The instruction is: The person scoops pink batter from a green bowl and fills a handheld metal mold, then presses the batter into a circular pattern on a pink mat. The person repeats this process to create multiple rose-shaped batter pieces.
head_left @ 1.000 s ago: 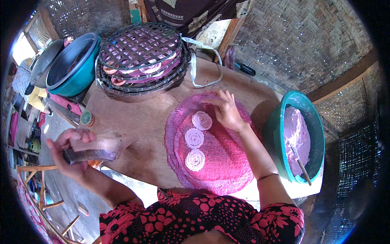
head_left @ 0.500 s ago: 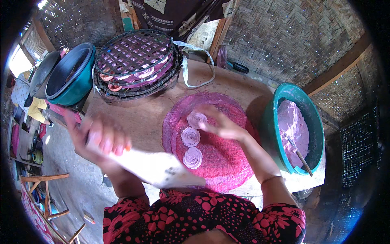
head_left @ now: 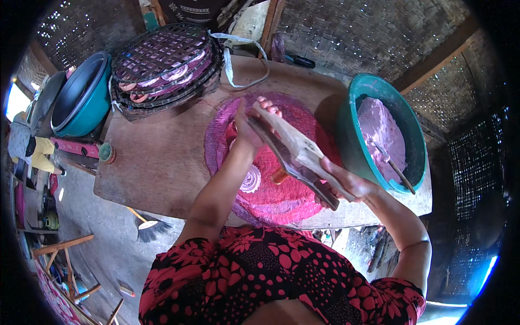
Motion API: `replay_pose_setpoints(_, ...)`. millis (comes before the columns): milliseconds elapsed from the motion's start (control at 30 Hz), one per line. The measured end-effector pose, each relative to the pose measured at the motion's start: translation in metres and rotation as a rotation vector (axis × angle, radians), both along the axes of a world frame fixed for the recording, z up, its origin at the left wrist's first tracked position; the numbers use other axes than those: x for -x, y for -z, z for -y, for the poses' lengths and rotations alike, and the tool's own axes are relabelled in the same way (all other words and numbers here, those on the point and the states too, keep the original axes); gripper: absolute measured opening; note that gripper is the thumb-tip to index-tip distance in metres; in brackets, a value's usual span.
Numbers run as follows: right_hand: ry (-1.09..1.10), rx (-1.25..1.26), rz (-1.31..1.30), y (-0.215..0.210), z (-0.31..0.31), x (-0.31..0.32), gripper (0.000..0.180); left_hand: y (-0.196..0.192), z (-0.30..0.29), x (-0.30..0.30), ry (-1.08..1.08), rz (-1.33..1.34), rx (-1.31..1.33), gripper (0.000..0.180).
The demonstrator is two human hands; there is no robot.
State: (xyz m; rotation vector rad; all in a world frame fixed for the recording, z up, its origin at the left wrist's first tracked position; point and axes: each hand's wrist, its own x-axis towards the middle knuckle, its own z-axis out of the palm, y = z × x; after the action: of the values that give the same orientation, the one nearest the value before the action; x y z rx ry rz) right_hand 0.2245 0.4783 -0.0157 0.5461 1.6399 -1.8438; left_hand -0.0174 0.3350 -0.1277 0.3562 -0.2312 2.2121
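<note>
Woven bamboo walls (head_left: 352, 51) patched with points of daylight enclose a pale wooden tabletop (head_left: 146, 168). At far left, beyond the table, a person in yellow trousers (head_left: 43, 151) is partly visible, near a teal basin (head_left: 89, 116). A small green cup (head_left: 107, 154) is by the table's left edge, and a broom (head_left: 147, 225) with dark bristles lies on the floor below. Toward the back stands a stack of round lattice trays (head_left: 160, 51), pink pieces showing between the layers. A round magenta cloth (head_left: 281, 208) covers the middle of the table; on it sits a ruffled pale-pink rosette (head_left: 251, 181), partly behind the forearm. Above the cloth, a long two-slat wooden tool (head_left: 297, 143) slants down to the right, with the left hand (head_left: 250, 132) curled around its upper end and the right hand (head_left: 352, 183) grasping the lower. An orange-brown cylinder (head_left: 279, 176) shows beside the darker slat; whether it is attached cannot be told. Farthest right, a green tub (head_left: 355, 143) contains lilac dough (head_left: 379, 124) and a stick-handled utensil (head_left: 398, 174).
</note>
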Motion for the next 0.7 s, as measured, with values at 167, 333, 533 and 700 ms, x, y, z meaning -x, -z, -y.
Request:
replay_pose_setpoints(167,-0.025,-0.076,0.063,-0.002,0.014,-0.004,0.075,0.038,0.000,-0.011,-0.026,0.025,-0.006,0.050)
replay_pose_setpoints(333,-0.021,-0.169,0.061,-0.029,0.024,-0.007,0.080,0.006,0.011,-0.012,-0.113,0.056,-0.017,0.052)
replay_pose_setpoints(533,-0.047,-0.256,-0.014,-0.042,0.027,-0.011,0.085,-0.022,0.018,-0.016,-0.076,0.081,-0.004,0.055)
replay_pose_setpoints(700,-0.014,-0.414,0.101,-0.046,0.024,-0.019,0.081,-0.031,0.016,-0.026,-0.074,0.200,0.138,0.061)
